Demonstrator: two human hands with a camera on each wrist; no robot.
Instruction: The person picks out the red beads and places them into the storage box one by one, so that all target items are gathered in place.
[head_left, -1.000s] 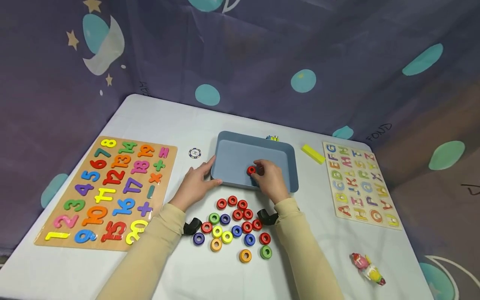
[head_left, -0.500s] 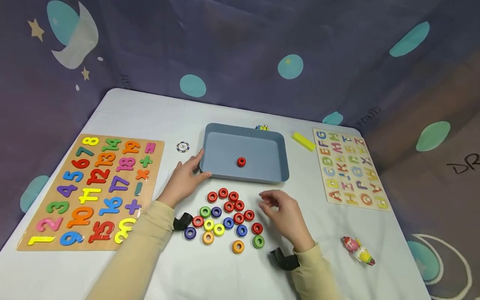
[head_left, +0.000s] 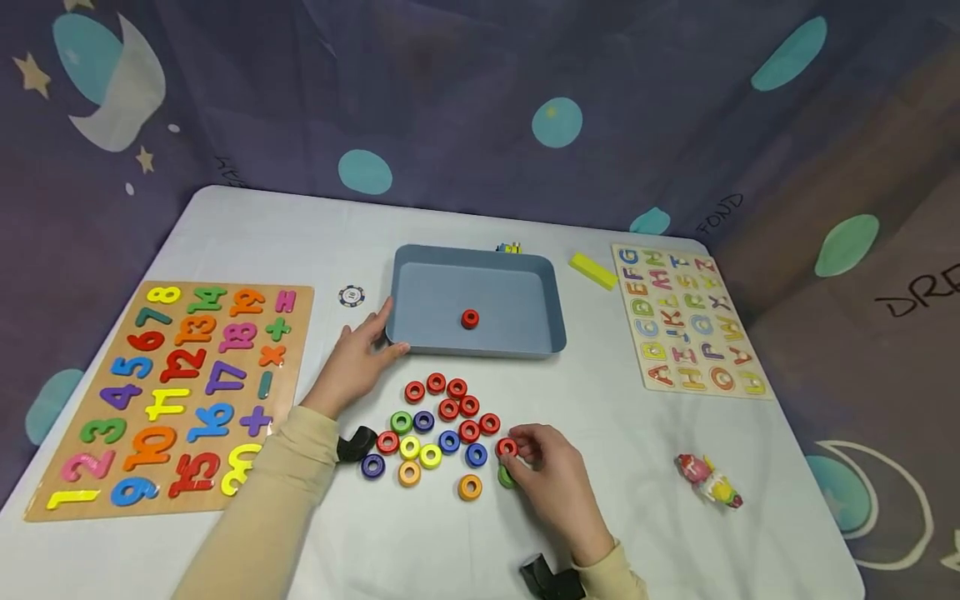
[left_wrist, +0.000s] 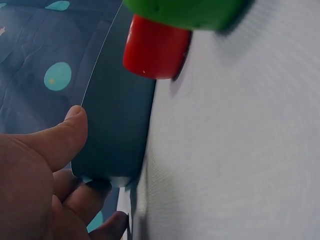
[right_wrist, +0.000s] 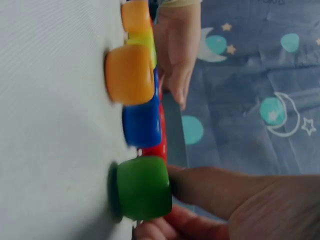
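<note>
My left hand [head_left: 348, 367] holds the near left corner of the blue-grey tray [head_left: 480, 275], its thumb along the front wall and the other fingers around the side. One red ring [head_left: 470, 325] lies inside the tray. At the right end of the ring group, my right hand [head_left: 557, 482] pinches another red ring [head_left: 498, 448] between thumb and fingers. Beside its thumb a green ring [head_left: 505, 478] is partly covered; the right wrist view shows this green ring [right_wrist: 144, 189] up close, in front of the fingers.
Several loose rings, such as an orange ring [head_left: 470, 497] and a blue ring [head_left: 476, 464], lie in front of the tray. A number board [head_left: 296, 333] is at left, a letter board [head_left: 637, 333] at right. A yellow block [head_left: 593, 272], poker chip [head_left: 351, 296] and small figure [head_left: 708, 480] lie around.
My right hand has let go of a red ring inside the tray, come back toward me and taken hold of another red ring. The left hand stays at the tray corner.
</note>
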